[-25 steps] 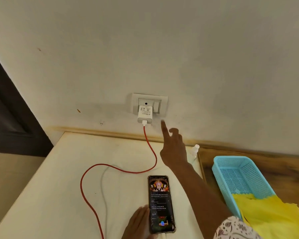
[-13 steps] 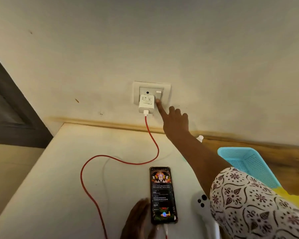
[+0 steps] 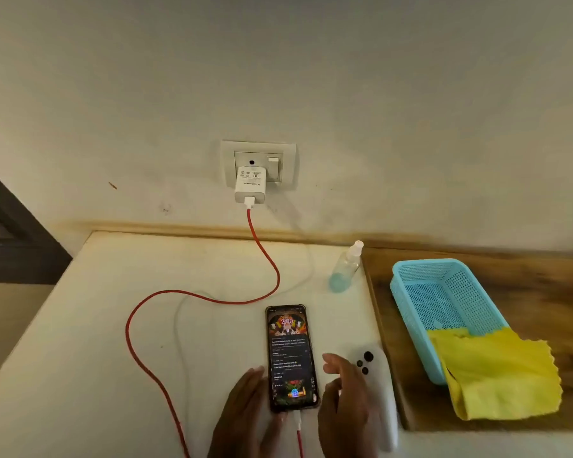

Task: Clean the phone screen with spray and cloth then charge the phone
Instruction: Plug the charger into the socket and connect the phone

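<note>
While both hands, left (image 3: 245, 404) & right (image 3: 344, 398), flank 1 lit phone (image 3: 291, 357) w/ fingers loose, 1 red cable (image 3: 166, 295) is plugged in.

Both hands low, fingers loose.
The left hand (image 3: 242, 404) lies flat with straight fingers; the right hand (image 3: 344, 401) hovers, fingers relaxed, gripping nothing.

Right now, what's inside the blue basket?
The blue basket shows only bare mesh floor at its far end. A yellow cloth drapes over its near rim, half in, half out on the wooden counter. Anything beneath the cloth is hidden.
</note>
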### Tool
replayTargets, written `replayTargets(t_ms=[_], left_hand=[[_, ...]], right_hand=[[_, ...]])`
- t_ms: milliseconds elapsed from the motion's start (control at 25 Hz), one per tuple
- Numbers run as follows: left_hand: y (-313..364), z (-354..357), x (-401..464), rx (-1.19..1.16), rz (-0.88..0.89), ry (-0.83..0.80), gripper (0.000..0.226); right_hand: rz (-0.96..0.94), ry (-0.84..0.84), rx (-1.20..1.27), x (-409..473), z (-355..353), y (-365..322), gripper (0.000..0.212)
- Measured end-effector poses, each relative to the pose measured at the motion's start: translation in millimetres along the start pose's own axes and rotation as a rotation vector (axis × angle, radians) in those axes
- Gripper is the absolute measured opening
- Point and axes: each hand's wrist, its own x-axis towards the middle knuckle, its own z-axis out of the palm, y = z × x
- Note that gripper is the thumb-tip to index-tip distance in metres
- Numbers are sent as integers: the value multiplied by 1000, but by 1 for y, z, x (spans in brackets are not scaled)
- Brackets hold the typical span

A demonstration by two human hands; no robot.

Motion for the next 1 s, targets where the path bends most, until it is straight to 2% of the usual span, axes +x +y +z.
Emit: replayTargets(t_ms=[80,240,320,400,640,840,1000], left_hand=[[-3,3,-2,-28,-30,12,71],[-3,6,-6,9,-13,2,69],[-4,6,-8,-2,-38,15,68],[-2,5,-8,10,-50,14,69],[1,0,-8,7,-77,-28,70],[1,-1,-8,-4,-87,-72,71],[-1,0,-8,-9,-65,-90,71]], right_hand=[[115,-71,-45,-18,8,5,48],[15,-46,-100,-22,16,14,34],[133,-212,-104,-15,17,11,36],[186,-285,-102,-9,18,13,39],[124,-279,-48,-6,17,21,37],[47,-348,-147,1,12,21,47],[54,-374,-220,4,11,19,47]])
